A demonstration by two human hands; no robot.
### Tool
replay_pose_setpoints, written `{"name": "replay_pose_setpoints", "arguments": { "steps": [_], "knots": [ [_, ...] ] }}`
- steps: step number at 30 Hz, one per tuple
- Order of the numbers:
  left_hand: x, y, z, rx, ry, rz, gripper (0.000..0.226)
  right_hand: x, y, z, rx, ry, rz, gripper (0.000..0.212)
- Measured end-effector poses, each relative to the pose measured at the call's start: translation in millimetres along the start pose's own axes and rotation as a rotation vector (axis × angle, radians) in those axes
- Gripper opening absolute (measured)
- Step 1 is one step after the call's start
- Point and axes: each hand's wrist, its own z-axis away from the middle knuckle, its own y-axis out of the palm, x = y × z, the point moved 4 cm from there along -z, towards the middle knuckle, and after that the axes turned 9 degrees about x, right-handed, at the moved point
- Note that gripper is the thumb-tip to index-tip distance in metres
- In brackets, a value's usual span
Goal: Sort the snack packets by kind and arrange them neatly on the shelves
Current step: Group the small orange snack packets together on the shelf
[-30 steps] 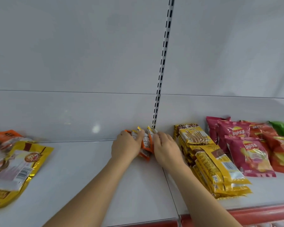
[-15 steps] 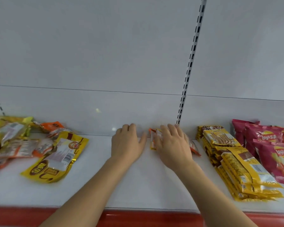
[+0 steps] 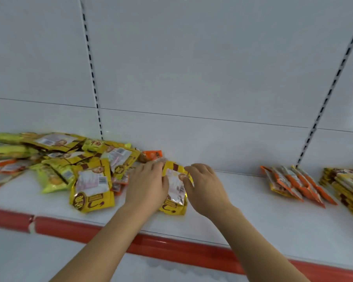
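Yellow snack packet (image 3: 174,192) flat on shelf (image 3: 242,210), clear window, both hands touching

White back panel (image 3: 192,58), two black slotted upright rails (image 3: 92,74), red price strip (image 3: 171,249) along the front edge

glossy foil packet (image 3: 174,188), smooth matt white shelf (image 3: 242,208)

Both hands reach forward, palms down; left (image 3: 146,185) lies flat, right (image 3: 205,187) loosely curled
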Motion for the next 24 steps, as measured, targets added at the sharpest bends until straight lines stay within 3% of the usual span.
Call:
{"name": "replay_pose_setpoints", "arguments": {
  "steps": [3,6,9,12,15,17,24],
  "knots": [
    [37,4,5,0.097,0.034,-0.093,0.033,32,19,-8,-0.029,-0.055,-0.014,0.034],
    [56,11,8,0.193,0.055,-0.193,0.042,55,34,-19,-0.014,-0.118,0.024,0.036],
    [70,17,7,0.226,0.084,-0.196,0.039,64,46,-34,0.161,-0.087,0.100,0.038],
    [80,19,3,0.205,0.083,-0.153,0.045,58,51,-46,0.328,0.081,0.224,0.039],
    [83,20,-2,0.262,0.063,-0.159,0.054,52,53,-52,0.415,0.191,0.237,0.072],
    [81,19,-5,0.271,0.068,-0.176,0.054,51,55,-58,0.465,0.219,0.270,0.081],
    [79,28,-15,0.246,0.062,-0.140,0.051,46,44,-79,0.333,0.169,0.346,0.035]
  ]
}}
